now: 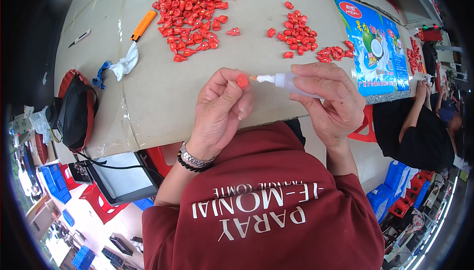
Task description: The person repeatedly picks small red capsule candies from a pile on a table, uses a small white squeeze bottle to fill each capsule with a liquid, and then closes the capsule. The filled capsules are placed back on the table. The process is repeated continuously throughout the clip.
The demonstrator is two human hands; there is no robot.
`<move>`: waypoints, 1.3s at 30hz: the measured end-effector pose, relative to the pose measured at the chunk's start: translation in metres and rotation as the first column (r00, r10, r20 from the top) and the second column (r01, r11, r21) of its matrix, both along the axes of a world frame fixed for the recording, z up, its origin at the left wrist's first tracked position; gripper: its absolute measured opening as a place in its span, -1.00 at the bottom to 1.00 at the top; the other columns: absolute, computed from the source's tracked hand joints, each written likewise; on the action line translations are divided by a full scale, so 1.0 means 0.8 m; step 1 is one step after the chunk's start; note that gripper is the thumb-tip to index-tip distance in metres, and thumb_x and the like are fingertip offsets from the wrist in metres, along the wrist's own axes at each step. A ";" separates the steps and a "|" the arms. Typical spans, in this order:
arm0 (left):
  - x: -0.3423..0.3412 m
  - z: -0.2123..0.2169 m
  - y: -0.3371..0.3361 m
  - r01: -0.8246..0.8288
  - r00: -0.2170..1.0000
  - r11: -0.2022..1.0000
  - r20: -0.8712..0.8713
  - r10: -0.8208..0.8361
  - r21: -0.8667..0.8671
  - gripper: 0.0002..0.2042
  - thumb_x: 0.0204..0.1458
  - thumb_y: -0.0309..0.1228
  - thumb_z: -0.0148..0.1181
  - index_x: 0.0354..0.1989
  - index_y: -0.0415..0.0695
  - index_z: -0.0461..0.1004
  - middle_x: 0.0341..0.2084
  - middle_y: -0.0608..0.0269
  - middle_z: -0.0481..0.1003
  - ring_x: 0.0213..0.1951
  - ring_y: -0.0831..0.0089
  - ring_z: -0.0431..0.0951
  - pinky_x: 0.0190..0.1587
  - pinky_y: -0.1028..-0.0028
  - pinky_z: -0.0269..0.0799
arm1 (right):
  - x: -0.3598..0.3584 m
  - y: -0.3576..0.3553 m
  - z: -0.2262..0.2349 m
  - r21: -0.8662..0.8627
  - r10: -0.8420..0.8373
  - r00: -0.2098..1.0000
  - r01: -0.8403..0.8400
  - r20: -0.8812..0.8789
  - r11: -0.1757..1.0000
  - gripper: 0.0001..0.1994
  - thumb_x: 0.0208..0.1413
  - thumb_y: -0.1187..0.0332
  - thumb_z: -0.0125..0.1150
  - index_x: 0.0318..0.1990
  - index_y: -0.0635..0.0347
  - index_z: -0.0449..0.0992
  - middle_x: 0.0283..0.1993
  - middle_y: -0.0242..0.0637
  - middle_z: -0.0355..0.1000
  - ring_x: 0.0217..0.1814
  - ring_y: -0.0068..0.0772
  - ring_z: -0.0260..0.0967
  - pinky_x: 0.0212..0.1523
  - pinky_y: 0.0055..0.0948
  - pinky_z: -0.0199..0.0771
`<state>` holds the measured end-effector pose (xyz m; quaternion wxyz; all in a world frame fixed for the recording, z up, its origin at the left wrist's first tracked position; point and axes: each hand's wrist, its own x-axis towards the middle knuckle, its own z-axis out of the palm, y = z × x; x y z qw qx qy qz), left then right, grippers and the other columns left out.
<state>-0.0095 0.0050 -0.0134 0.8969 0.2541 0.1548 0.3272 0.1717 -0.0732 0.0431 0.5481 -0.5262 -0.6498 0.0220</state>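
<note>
While the left hand [220,103] pinches a small red piece [242,80] and the right hand [330,100] grips a squeeze bottle [285,81] touching it, red piles [193,12] lie well beyond on the table [163,87], beside an orange cutter [143,24].

a small red cap [242,80] meets the orange tip of a horizontal translucent squeeze bottle [289,83].

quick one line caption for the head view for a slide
Left hand pinches a small red plastic piece while the right hand aims a squeeze bottle nozzle at it.
</note>
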 end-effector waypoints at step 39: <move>0.004 0.009 0.000 -0.294 0.919 0.874 -0.137 0.369 0.386 -0.84 0.10 -0.50 0.15 -0.20 -0.20 0.33 -0.30 0.21 0.40 -0.56 0.63 0.30 -0.51 0.59 0.21 | -0.001 -0.003 0.004 0.016 0.009 1.000 -0.009 -0.019 1.000 -0.72 -0.29 0.71 0.33 -0.32 0.26 0.57 -0.25 -0.19 0.52 -0.36 -0.38 0.46 -0.49 -0.52 0.45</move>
